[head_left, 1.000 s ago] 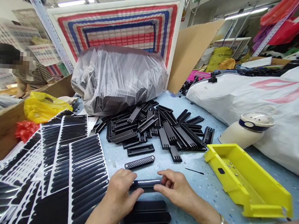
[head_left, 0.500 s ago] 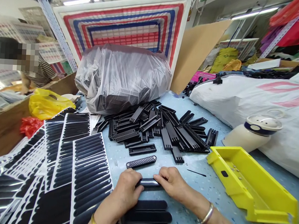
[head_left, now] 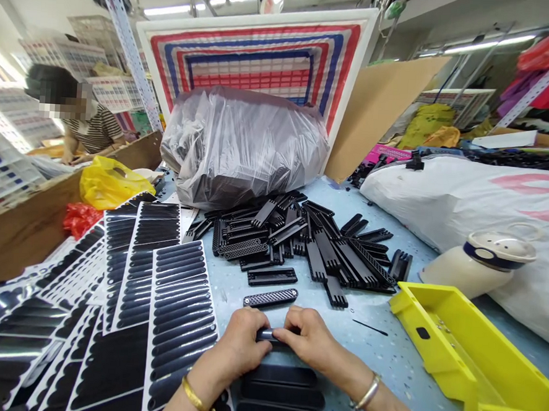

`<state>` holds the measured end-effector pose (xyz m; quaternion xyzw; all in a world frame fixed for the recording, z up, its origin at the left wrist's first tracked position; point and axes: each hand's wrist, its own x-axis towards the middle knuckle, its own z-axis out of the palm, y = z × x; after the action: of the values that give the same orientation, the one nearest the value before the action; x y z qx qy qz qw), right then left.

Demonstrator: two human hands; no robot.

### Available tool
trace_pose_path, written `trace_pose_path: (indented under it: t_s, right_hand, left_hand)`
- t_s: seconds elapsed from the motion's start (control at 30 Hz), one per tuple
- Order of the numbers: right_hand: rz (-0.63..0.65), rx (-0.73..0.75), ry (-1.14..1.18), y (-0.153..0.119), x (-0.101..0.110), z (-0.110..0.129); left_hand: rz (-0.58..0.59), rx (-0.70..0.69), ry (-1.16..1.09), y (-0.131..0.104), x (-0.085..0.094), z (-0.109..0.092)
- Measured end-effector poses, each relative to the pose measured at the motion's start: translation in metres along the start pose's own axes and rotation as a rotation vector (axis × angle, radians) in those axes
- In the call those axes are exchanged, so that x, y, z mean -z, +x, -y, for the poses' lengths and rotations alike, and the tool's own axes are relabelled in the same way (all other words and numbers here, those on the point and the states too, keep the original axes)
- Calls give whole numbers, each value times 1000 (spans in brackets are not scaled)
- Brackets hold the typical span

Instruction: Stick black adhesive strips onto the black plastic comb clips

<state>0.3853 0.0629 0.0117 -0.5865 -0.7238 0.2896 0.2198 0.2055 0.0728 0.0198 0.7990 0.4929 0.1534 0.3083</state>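
Note:
Between my two hands lies a short dark glossy strip-shaped piece, held level above the blue table. My left hand pinches its left end, and my right hand presses its thumb on the right part, covering much of it. Just below, several smooth black strips lie side by side. A black piece with a lattice pattern rests above my hands, with a plain black holder behind it. Sheets of black glossy strips spread out to the left.
A pile of black slotted parts covers the middle of the table. At right are a yellow bin, a thin black rod and a cream bottle. A wrapped bundle stands behind. A person sits far left.
My right hand's thumb has slid left along the dark piece, closer to my left hand, covering more of it. The whole view has shifted, so the scene sits further right.

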Motion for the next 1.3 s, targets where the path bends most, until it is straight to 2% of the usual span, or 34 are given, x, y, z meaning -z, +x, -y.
trace_pose_path:
  t_s: [0.17, 0.33, 0.5, 0.6, 0.83, 0.97, 1.07, 1.1, 1.17, 1.23, 1.3]
  right_hand:
    - [-51, 17, -48, 5, -8, -1]
    - [-58, 43, -5, -1, 1, 1]
    - [-37, 92, 63, -14, 8, -5]
    - [-37, 113, 120, -17, 7, -9]
    - [-3, 101, 124, -14, 12, -3]
    - [40, 87, 94, -24, 14, 1]
    - [85, 40, 113, -27, 19, -1]
    - [63, 23, 114, -25, 22, -3]
    - [-42, 2, 84, -16, 32, -5]
    - [-142, 20, 36, -3, 42, -3]
    - [-160, 75, 22, 13, 47, 7]
  left_hand:
    - [-25, -3, -15, 0, -1, 0]
    - [-61, -24, -35, 3, -5, -2]
    - [-97, 44, -73, 9, -12, 0]
    - [-116, 39, -132, 8, -12, 3]
    - [-169, 73, -59, -10, 5, 20]
    - [-122, 70, -15, -26, 12, 21]
    - [-87, 44, -66, -39, 17, 18]
    - [-117, 43, -86, -44, 20, 19]
    - [-252, 51, -90, -54, 27, 25]
    - [-422, 29, -52, -69, 38, 40]
    - [-584, 9, -26, -87, 51, 59]
